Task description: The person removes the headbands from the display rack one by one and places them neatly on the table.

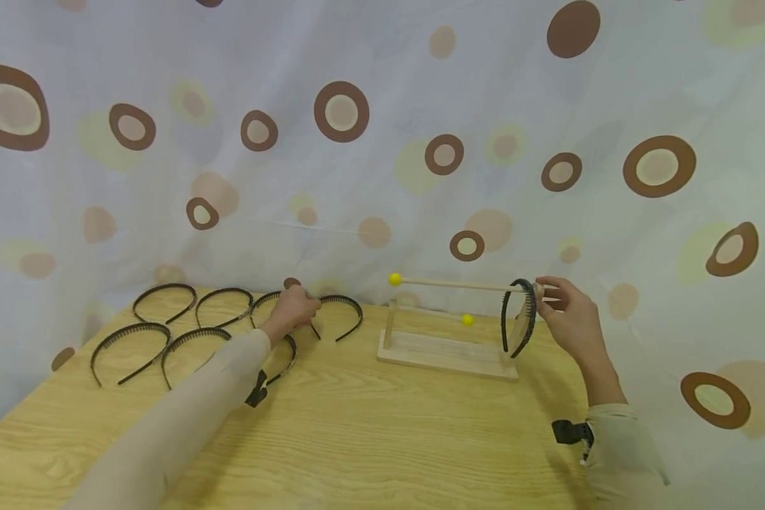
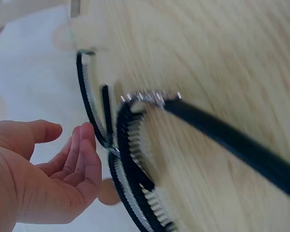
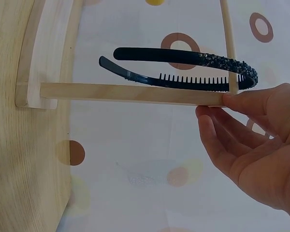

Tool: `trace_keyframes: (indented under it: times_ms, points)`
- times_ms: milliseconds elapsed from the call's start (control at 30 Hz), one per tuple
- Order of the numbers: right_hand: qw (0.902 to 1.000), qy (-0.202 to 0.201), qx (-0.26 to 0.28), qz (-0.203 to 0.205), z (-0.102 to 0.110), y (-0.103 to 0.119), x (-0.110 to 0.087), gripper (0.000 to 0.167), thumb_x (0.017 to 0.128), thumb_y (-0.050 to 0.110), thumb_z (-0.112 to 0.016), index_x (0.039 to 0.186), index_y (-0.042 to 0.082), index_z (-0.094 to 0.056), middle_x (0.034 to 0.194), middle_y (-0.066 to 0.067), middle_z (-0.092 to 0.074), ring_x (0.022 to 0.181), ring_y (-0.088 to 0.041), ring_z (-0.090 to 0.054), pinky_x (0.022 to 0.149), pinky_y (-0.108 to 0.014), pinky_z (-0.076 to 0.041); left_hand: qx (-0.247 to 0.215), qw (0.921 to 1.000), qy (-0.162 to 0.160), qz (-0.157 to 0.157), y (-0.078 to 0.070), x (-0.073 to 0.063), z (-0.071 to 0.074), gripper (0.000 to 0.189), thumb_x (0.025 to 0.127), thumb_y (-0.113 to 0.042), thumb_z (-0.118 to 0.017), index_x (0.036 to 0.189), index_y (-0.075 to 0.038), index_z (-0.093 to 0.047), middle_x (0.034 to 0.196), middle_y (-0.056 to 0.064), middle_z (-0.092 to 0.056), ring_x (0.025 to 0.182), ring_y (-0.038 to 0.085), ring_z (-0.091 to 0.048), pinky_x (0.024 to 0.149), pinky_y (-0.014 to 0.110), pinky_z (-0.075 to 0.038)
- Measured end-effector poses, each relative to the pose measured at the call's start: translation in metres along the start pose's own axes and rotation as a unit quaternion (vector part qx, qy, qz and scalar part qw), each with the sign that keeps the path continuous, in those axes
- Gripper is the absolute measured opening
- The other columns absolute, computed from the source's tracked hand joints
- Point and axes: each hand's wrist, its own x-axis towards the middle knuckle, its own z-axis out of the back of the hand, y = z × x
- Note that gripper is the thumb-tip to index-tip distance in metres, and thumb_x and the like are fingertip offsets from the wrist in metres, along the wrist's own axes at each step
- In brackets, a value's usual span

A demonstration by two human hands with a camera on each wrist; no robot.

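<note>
My left hand (image 1: 291, 309) is over the back row of black toothed headbands, nearest the rightmost one (image 1: 352, 303). In the left wrist view the thumb stands apart from the loosely bent fingers (image 2: 89, 145), with nothing between them; whether a fingertip touches a headband, I cannot tell. At the right, my right hand (image 1: 574, 319) pinches the top end of the upright post (image 3: 135, 93) of a wooden rack (image 1: 446, 348), thumb on one side and fingers on the other. A headband with a glittery section (image 3: 222, 62) hangs from the rack's upper rod (image 1: 459, 285), close to that post.
Several more headbands (image 1: 130, 327) lie in two rows on the left of the wooden table (image 1: 382, 439). Yellow balls (image 1: 395, 280) cap the rack's two rods. A spotted curtain (image 1: 382, 177) hangs right behind the table.
</note>
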Motion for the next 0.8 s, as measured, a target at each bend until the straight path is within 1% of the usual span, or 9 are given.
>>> trace_keyframes:
  times_ms: [67,133,200,300,433,533,667,767,800]
  points:
    - [1.0000,0.000,0.000,0.000,0.000,0.000,0.000,0.044,0.106,0.013,-0.057,0.149,0.007,-0.050,0.133,-0.029,-0.058,0.117,-0.049,-0.057,0.087,-0.062,-0.052,-0.030,0.9989,0.017,-0.031,-0.006,-0.005,-0.005,0.042,0.101,-0.013,-0.057,0.060,-0.011,-0.048,0.083,0.017,-0.070,0.067,0.029,-0.068,0.067,0.042,-0.059]
    - [1.0000,-0.001,0.000,0.001,0.000,0.000,0.001,0.044,0.106,0.013,-0.057,0.148,0.006,-0.050,0.134,-0.029,-0.058,0.117,-0.050,-0.057,0.087,-0.062,-0.051,-0.059,0.9958,0.036,-0.060,-0.015,-0.009,-0.011,0.031,0.102,-0.015,-0.059,0.072,-0.005,-0.058,0.101,0.019,-0.071,0.085,0.035,-0.072,0.081,0.049,-0.058]
    - [1.0000,0.000,0.002,0.001,0.000,0.000,0.001,0.043,0.105,0.013,-0.057,0.148,0.005,-0.050,0.133,-0.029,-0.058,0.117,-0.050,-0.058,0.087,-0.062,-0.052,-0.081,0.9922,0.057,-0.077,-0.025,-0.013,-0.018,0.023,0.102,-0.019,-0.060,0.087,-0.002,-0.064,0.104,0.017,-0.070,0.090,0.037,-0.071,0.085,0.051,-0.057]
    - [1.0000,-0.002,0.005,-0.002,-0.001,0.000,0.001,0.043,0.105,0.013,-0.058,0.147,0.005,-0.051,0.132,-0.029,-0.059,0.116,-0.049,-0.059,0.087,-0.060,-0.052,-0.093,0.9872,0.086,-0.098,-0.043,-0.022,-0.026,0.028,0.102,-0.027,-0.063,0.104,0.000,-0.068,0.102,0.015,-0.070,0.091,0.036,-0.070,0.082,0.046,-0.057]
    - [0.9999,-0.004,0.013,-0.010,-0.002,0.001,0.001,0.044,0.104,0.013,-0.060,0.147,0.007,-0.052,0.132,-0.028,-0.060,0.115,-0.047,-0.060,0.089,-0.059,-0.052,-0.097,0.9783,0.116,-0.142,-0.069,-0.031,-0.045,0.033,0.101,-0.038,-0.066,0.103,-0.005,-0.070,0.099,0.012,-0.071,0.088,0.033,-0.071,0.074,0.036,-0.057]
    - [0.9998,-0.001,0.020,-0.010,-0.005,0.002,0.002,0.044,0.104,0.016,-0.061,0.147,0.007,-0.052,0.131,-0.027,-0.060,0.115,-0.045,-0.061,0.089,-0.058,-0.052,-0.101,0.9704,0.119,-0.184,-0.084,-0.038,-0.063,0.031,0.100,-0.042,-0.066,0.102,-0.011,-0.071,0.095,0.007,-0.071,0.084,0.029,-0.071,0.072,0.036,-0.058]
    - [0.9998,-0.001,0.019,-0.011,-0.008,0.003,0.001,0.044,0.105,0.017,-0.061,0.146,0.008,-0.053,0.131,-0.026,-0.061,0.115,-0.044,-0.062,0.089,-0.057,-0.052,-0.110,0.9577,0.116,-0.239,-0.105,-0.043,-0.095,0.025,0.101,-0.040,-0.067,0.101,-0.015,-0.071,0.094,0.000,-0.070,0.081,0.024,-0.072,0.070,0.036,-0.058]
    - [0.9999,-0.002,0.012,-0.006,-0.007,0.004,0.002,0.043,0.104,0.017,-0.061,0.146,0.009,-0.053,0.130,-0.025,-0.062,0.114,-0.043,-0.062,0.089,-0.057,-0.053,-0.111,0.9499,0.108,-0.272,-0.117,-0.045,-0.127,0.021,0.100,-0.036,-0.068,0.101,-0.016,-0.071,0.094,-0.005,-0.069,0.081,0.014,-0.069,0.070,0.029,-0.057]
    - [1.0000,-0.001,0.009,-0.003,-0.005,0.004,0.001,0.044,0.104,0.017,-0.061,0.146,0.008,-0.053,0.130,-0.025,-0.062,0.115,-0.044,-0.062,0.089,-0.057,-0.053,-0.107,0.9491,0.103,-0.278,-0.121,-0.046,-0.139,0.019,0.100,-0.034,-0.069,0.101,-0.016,-0.070,0.093,-0.006,-0.069,0.080,0.010,-0.067,0.070,0.027,-0.056]
